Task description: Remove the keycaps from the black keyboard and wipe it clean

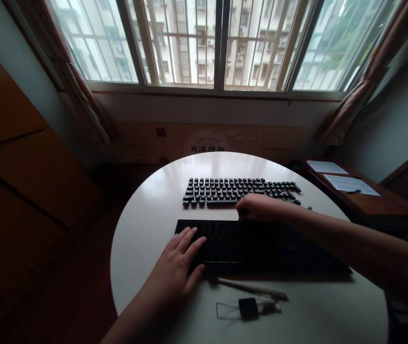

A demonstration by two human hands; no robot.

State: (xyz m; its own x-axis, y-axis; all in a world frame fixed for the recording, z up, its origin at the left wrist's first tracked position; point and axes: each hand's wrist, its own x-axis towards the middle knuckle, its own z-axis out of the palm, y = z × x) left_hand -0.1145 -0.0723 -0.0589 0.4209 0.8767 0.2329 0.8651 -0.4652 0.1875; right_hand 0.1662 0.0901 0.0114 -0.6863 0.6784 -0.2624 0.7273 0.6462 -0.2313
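A black keyboard [225, 246] lies across the white round table [146, 239]. My left hand [178, 260] rests flat on its left end, fingers spread. My right hand [257, 206] is closed above the keyboard's far edge, fingertips pointing down; whatever they hold, if anything, is hidden. Behind the keyboard, loose black keycaps [221, 191] stand in rows laid out like a keyboard, and my right hand covers part of them. Nearer to me lie a thin brush-like stick [250, 288] and a wire keycap puller [249, 308] with a dark square handle.
A brown side table [392, 203] at the right holds papers [350, 184] and a dark pen [353, 192]. A wooden cabinet [21, 191] stands at the left. Beyond the table are a printed board [261, 138] and a barred window [221, 48] with curtains.
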